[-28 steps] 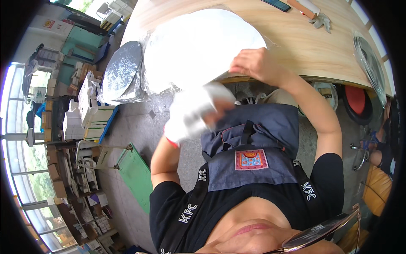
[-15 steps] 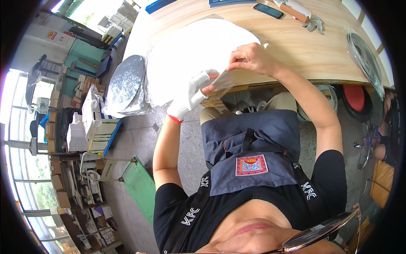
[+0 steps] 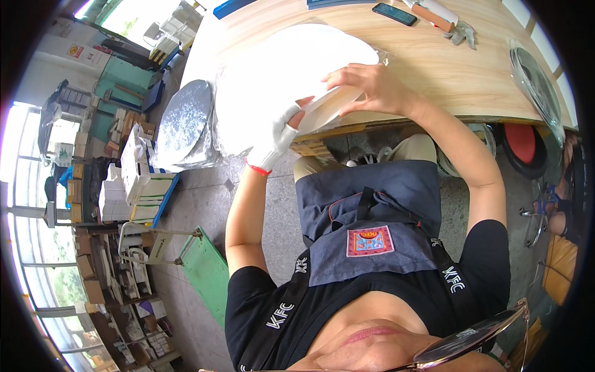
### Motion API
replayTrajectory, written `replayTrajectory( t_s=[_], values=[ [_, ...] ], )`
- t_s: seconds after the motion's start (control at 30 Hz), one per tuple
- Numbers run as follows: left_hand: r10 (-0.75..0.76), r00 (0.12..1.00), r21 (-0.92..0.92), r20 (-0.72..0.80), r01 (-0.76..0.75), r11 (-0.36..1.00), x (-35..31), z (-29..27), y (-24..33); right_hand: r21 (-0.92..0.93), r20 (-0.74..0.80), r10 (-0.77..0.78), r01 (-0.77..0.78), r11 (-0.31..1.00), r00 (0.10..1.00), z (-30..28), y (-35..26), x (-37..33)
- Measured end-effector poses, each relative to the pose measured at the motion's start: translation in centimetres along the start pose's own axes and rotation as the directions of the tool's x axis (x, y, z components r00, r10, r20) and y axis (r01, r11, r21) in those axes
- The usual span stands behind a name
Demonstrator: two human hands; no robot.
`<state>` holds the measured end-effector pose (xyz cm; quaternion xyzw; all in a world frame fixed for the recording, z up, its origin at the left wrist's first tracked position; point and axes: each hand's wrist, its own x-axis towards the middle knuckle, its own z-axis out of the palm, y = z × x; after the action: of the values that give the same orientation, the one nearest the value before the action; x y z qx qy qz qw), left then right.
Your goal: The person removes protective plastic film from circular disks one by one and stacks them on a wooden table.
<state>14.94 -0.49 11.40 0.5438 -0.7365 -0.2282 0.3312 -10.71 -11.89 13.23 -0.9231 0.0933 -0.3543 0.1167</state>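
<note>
A large white round sheet or stack, its surface washed out by glare, lies at the table's near edge in a clear plastic bag. My left hand, in a white glove with a red cuff and bare fingertips, is closed on the near edge of the bag, thumb on top. My bare right hand grips the bag's edge further right, fingers over it and thumb below. Between the hands the edge is lifted and parted. How many layers each hand holds is hard to see.
Bagged dark round discs lie at the left; another bagged disc lies at the right. A phone, a grey glove and an orange-brown roll sit at the back. A green trolley stands on the floor.
My right hand has gone from a tight pinch to a wider grip, slightly lower. My left hand has shifted a little left. The edge between them has opened wider.
</note>
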Motion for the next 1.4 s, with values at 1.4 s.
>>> replayTrajectory(
  t_s=[1.4],
  values=[
    [-0.062,0.994,-0.077,0.085,0.069,0.995,0.7,-0.1,0.2,0.015,0.011,0.021,-0.021,1.0,1.0,1.7,0.4,1.1]
  ],
)
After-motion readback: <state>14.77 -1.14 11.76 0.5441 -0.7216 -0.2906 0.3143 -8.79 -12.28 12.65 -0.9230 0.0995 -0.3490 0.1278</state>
